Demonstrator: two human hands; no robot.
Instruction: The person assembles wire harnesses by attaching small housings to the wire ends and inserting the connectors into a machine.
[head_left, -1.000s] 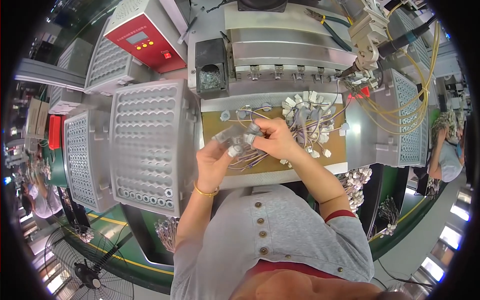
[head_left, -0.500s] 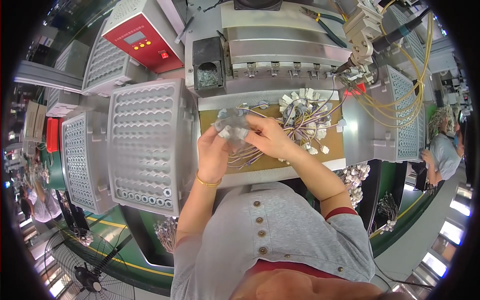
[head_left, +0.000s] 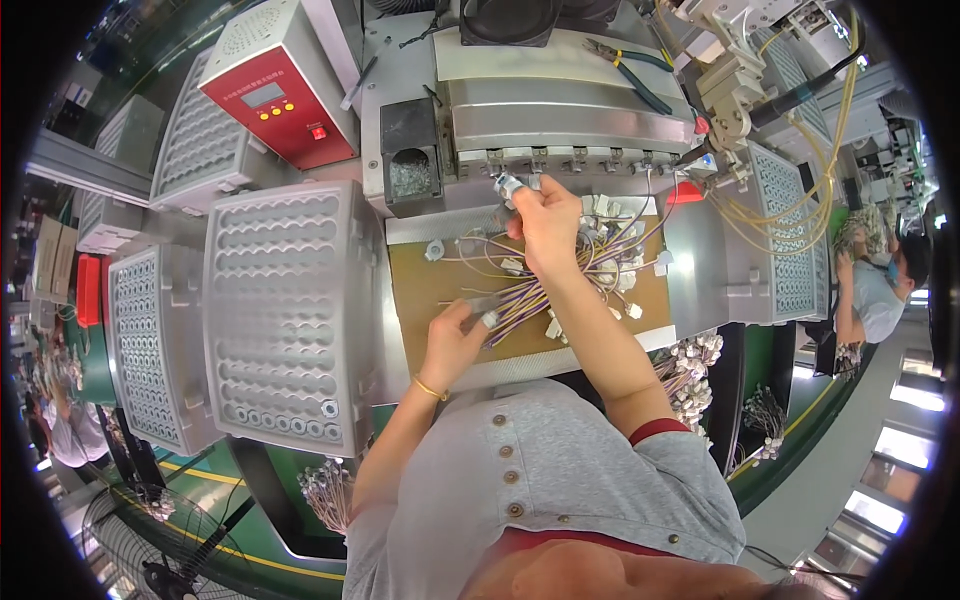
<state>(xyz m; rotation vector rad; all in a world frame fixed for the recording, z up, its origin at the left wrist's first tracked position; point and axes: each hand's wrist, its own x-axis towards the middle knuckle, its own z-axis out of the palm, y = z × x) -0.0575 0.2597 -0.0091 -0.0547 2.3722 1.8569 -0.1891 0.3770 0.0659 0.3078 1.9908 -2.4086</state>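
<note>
My right hand point(head_left: 548, 225) is closed on a small round silvery part point(head_left: 508, 187), held up at the left part of a row of small metal clamps point(head_left: 580, 158) on a steel fixture point(head_left: 570, 105). Below it, my left hand point(head_left: 455, 338) reaches to the loose ends of a bundle of purple, yellow and white wires point(head_left: 520, 305). Its thumb and forefinger are stretched out and look apart, though the fingertips are blurred. White connectors point(head_left: 630, 270) sit at the other ends of the wires, on a brown board point(head_left: 420, 290). A small round part point(head_left: 434, 250) lies at the board's left.
Left stands a grey tray point(head_left: 285, 300) with round parts in its lowest row. Behind are a red-and-white control box point(head_left: 285, 95), a dark bin point(head_left: 410, 150) and pliers point(head_left: 630, 75). A metal arm with yellow tubes point(head_left: 735, 110) overhangs the right. Another person point(head_left: 875, 290) works far right.
My hands were together over the board and have parted. The right one has moved up to the clamps with the round part; the left has dropped to the wire ends. The view has shifted slightly.
</note>
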